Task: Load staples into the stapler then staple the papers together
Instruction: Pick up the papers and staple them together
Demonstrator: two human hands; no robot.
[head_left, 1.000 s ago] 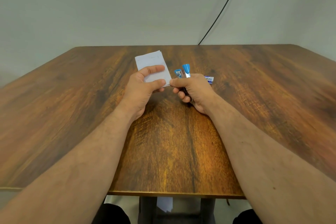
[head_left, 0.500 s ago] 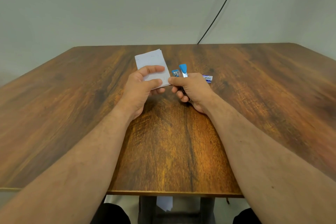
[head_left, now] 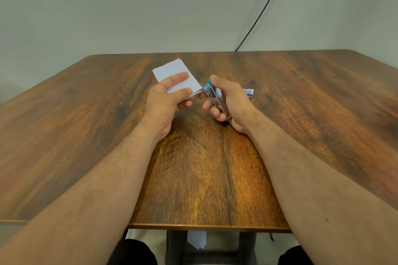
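Left hand (head_left: 165, 101) up over the middle of the wooden table (head_left: 86, 135), thumb on top and fingers beneath, pinching the small stack of white papers (head_left: 175, 73) and holding it clear of the surface, far end tilted up and away. Right hand (head_left: 231, 101) just beside it, curled round the blue-and-metal stapler (head_left: 213, 98), thumb pressing on the blue top, fingers wrapped under the metal base. Stapler nose right at the near right corner of the papers, closed over that corner or only touching it, hard to tell. Behind the right hand, flat on the table, a small blue-and-white staple box (head_left: 248, 92). Black cable (head_left: 260, 13) down the wall beyond.
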